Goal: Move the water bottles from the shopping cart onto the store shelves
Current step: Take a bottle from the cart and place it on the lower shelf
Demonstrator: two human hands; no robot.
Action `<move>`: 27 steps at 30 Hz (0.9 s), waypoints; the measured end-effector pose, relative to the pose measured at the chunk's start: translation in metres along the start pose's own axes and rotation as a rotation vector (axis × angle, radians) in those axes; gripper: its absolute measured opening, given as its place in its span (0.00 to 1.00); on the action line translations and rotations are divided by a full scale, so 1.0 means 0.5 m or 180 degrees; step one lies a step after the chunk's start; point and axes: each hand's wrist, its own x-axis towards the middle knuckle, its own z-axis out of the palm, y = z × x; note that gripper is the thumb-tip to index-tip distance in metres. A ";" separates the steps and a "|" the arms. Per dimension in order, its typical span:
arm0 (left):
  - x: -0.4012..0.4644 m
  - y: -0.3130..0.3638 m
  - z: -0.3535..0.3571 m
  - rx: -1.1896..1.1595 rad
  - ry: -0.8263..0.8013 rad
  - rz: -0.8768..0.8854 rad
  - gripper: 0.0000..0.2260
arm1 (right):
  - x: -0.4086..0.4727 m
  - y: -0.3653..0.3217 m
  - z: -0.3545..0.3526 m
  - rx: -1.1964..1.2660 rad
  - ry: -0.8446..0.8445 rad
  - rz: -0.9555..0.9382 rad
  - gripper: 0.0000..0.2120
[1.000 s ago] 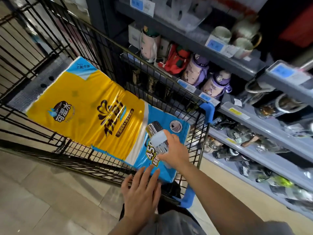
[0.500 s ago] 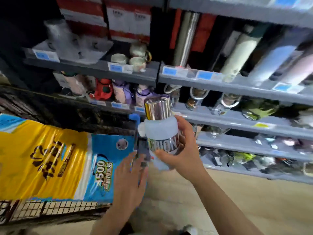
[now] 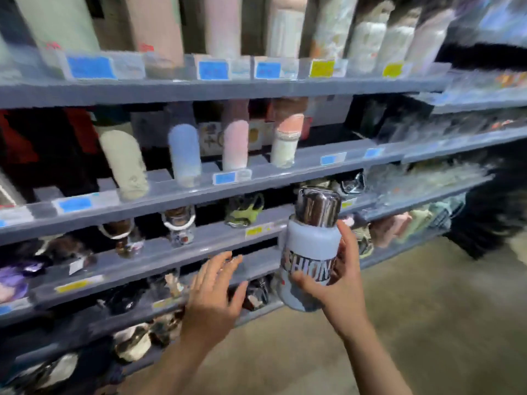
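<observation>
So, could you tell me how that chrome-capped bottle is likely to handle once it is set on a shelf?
The bottle looks rigid, so the right hand probably won't deform it. Its mirror-like cap looks slippery. Being tall and round, it may tip, then roll, if nudged.

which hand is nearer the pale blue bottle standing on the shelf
Left. The open left hand hangs below the pale blue bottle, a couple of shelves down. The right hand is farther right, gripping the chrome-capped bottle.
</observation>
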 end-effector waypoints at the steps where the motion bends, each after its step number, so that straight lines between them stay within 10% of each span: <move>1: 0.041 0.008 0.024 -0.0070 -0.0028 0.0079 0.20 | 0.019 0.007 -0.029 0.0011 0.0158 -0.0011 0.49; 16: 0.615 0.126 0.423 -0.0253 0.0497 0.1328 0.18 | 0.482 0.132 -0.305 -0.0054 0.1602 0.0258 0.52; 27: 0.751 0.163 0.605 0.1495 -0.0227 0.1027 0.42 | 0.762 0.205 -0.412 0.0273 0.2059 0.0048 0.46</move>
